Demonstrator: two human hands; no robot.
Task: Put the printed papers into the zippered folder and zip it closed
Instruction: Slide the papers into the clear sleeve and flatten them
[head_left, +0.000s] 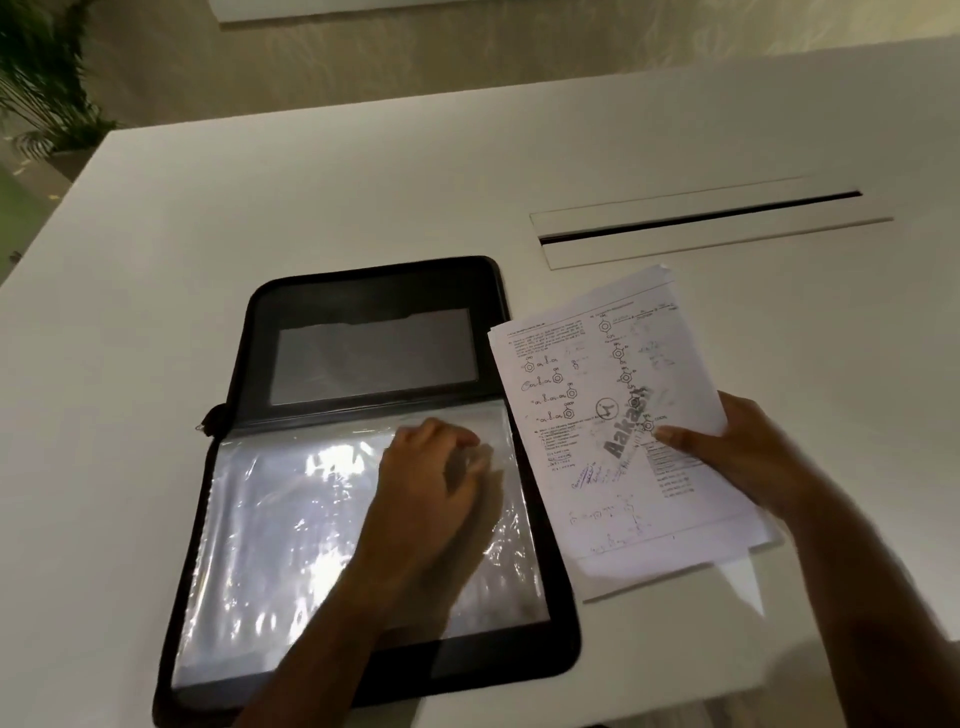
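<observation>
A black zippered folder (260, 332) lies open flat on the white table, its far half showing a clear pocket, its near half covered with shiny plastic sleeves (291, 525). My left hand (431, 478) rests on the sleeves near their upper right corner, fingers curled on the plastic. A stack of printed papers (587, 405) with chemistry diagrams is held just right of the folder, its left edge overlapping the folder's rim. My right hand (748, 452) grips the stack at its right edge, thumb on top.
A long cable slot with a white flap (706, 223) is set into the table (363, 197) behind the papers. A potted plant (41, 73) stands off the table's far left corner. The table's left edge runs diagonally.
</observation>
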